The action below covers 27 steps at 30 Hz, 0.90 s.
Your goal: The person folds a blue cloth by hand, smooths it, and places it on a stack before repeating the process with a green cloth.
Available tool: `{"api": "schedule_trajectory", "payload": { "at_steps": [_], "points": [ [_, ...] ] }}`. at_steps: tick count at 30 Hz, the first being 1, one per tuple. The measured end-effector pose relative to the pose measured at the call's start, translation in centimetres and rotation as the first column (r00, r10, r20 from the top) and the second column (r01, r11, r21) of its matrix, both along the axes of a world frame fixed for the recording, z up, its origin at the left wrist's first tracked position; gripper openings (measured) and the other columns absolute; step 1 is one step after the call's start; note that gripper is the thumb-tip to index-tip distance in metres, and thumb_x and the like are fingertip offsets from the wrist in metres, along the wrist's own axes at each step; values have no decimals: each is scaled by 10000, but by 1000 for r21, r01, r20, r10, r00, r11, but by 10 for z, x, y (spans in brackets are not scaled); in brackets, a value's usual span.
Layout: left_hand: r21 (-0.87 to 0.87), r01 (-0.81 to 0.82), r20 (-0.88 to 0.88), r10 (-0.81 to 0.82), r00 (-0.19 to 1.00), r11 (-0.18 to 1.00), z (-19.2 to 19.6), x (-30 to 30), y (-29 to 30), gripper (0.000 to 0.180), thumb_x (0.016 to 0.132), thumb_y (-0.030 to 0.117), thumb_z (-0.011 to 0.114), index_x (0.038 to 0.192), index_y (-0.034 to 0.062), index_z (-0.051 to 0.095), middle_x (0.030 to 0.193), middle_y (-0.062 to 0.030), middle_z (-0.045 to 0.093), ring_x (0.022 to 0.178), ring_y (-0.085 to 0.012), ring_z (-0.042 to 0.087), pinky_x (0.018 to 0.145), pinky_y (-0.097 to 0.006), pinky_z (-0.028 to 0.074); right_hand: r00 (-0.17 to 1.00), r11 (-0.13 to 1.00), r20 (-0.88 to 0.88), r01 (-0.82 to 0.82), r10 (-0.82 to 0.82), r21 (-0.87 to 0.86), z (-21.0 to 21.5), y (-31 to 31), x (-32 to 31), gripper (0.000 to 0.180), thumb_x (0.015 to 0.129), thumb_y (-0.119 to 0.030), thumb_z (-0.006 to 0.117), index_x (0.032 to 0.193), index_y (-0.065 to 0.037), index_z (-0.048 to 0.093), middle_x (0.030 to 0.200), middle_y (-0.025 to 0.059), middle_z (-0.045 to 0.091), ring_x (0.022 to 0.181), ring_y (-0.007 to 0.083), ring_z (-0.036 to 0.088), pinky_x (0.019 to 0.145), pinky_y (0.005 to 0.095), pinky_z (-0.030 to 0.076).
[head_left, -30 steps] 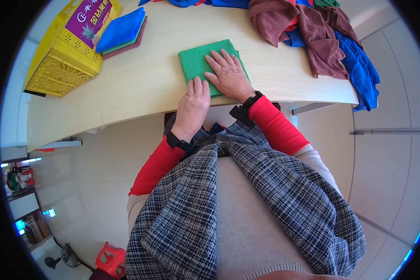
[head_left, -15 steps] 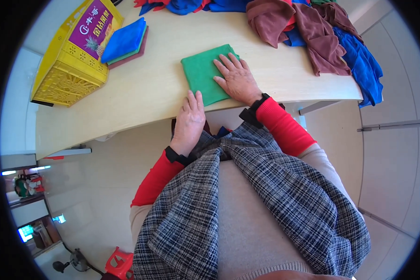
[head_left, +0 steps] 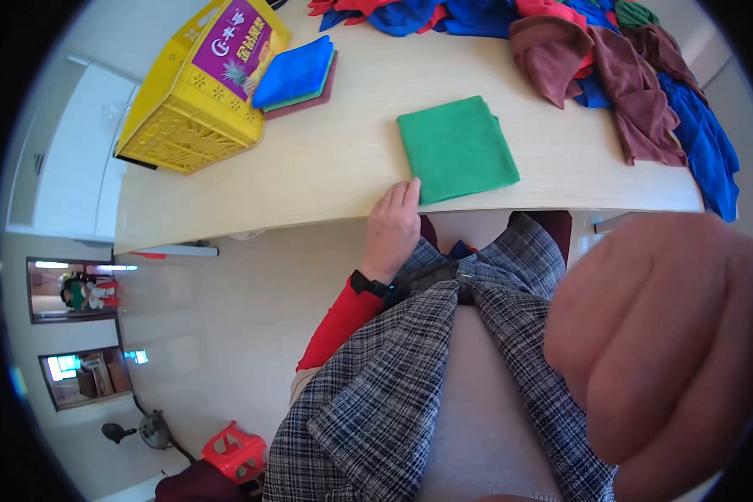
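A folded green cloth (head_left: 458, 151) lies flat near the front edge of the table. My left hand (head_left: 396, 224) rests at its near left corner, fingers stretched out and touching the cloth's edge; the thumb is hard to see. Raised off the table, my right hand (head_left: 665, 343) looms large and blurred at the right, close to the camera. Its fingers are curled and pressed together, and anything inside them is hidden. At the back left, a stack of folded cloths has a blue cloth (head_left: 294, 72) on top, with green and brown edges below.
A yellow openwork basket (head_left: 197, 125) with a purple label stands left of the stack. Loose brown cloths (head_left: 632, 92), with blue and red ones, heap at the back right; a blue cloth (head_left: 711, 159) hangs over the table's (head_left: 326, 159) right end. A red stool (head_left: 234, 452) stands on the floor.
My right hand has left the green cloth and come up close to the camera, its fingers now curled. My left hand stays at the cloth's corner. The whole view has shifted.
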<state>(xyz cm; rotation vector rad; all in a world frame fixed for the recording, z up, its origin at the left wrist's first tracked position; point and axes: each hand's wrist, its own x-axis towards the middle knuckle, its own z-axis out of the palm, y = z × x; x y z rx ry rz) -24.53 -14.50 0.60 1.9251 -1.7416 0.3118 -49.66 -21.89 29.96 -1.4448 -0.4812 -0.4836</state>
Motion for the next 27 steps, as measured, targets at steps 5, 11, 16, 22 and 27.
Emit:
{"api": "schedule_trajectory", "payload": {
  "at_steps": [5, 11, 16, 22, 27],
  "points": [
    [33, 1, 11, -1, 1000, 999, -2, 2, 13, 337, 819, 33, 578, 1149, -24, 615, 1164, -175, 634, 1119, -320, 618, 925, -408, 517, 996, 999, 73, -43, 45, -28, 4, 3, -13, 296, 982, -266, 604, 970, 13, 700, 902, 108, 699, 826, 196, 664, 749, 325, 526],
    [12, -25, 60, 25, 998, 1000, -2, 4, 14, 342, 796, 3, 578, 1132, -35, 633, 1186, -189, 641, 1115, -343, 631, 945, -412, 525, 991, 997, 112, -62, 68, -53, 11, 0, -22, 285, 982, -258, 600, 960, 11, 692, 887, 99, 685, 812, 186, 652, 736, 316, 515],
    [37, -33, 72, 30, 997, 999, -5, 2, 14, 295, 826, 48, 583, 1108, -28, 629, 1203, -187, 631, 1153, -334, 613, 956, -407, 513, 986, 995, 146, -64, 74, -72, 11, -7, -25, 277, 981, -251, 596, 952, 9, 685, 875, 91, 673, 800, 177, 641, 724, 308, 506],
    [44, -34, 90, 29, 996, 998, -5, 2, 12, 284, 841, 69, 583, 1106, -24, 627, 1217, -187, 626, 1167, -331, 607, 958, -405, 511, 984, 995, 164, -56, 69, -81, 14, -7, -28, 266, 981, -243, 592, 943, 7, 677, 861, 81, 659, 786, 167, 629, 711, 299, 495],
    [63, -38, 76, 33, 997, 997, -7, 2, 15, 289, 839, 67, 585, 1111, -21, 628, 1213, -184, 625, 1165, -337, 609, 959, -405, 513, 984, 996, 170, -43, 56, -82, 15, -7, -28, 258, 980, -236, 589, 935, 5, 670, 849, 73, 647, 774, 158, 619, 699, 292, 486]
  ]
}}
